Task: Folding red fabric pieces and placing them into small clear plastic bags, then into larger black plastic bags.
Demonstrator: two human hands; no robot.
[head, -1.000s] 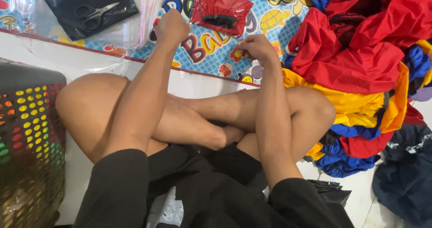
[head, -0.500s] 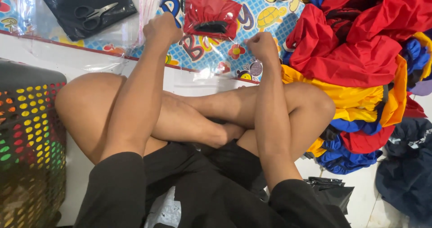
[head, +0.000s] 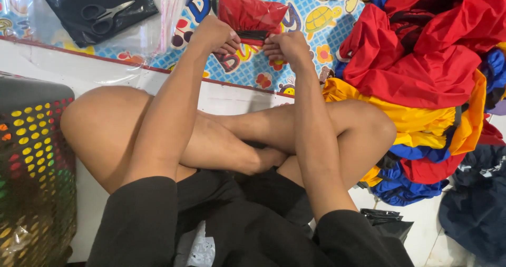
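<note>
Both hands grip a folded red pouch (head: 249, 13), black-edged.

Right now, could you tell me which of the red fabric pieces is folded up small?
The small red bundle on the patterned mat, pinched by the left hand and right hand. The other red fabric lies crumpled in the pile to the right.

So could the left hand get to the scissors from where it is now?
Probably yes: the left hand grips the red folded garment with the right hand, and only bare clear plastic lies between it and the scissors.
</note>
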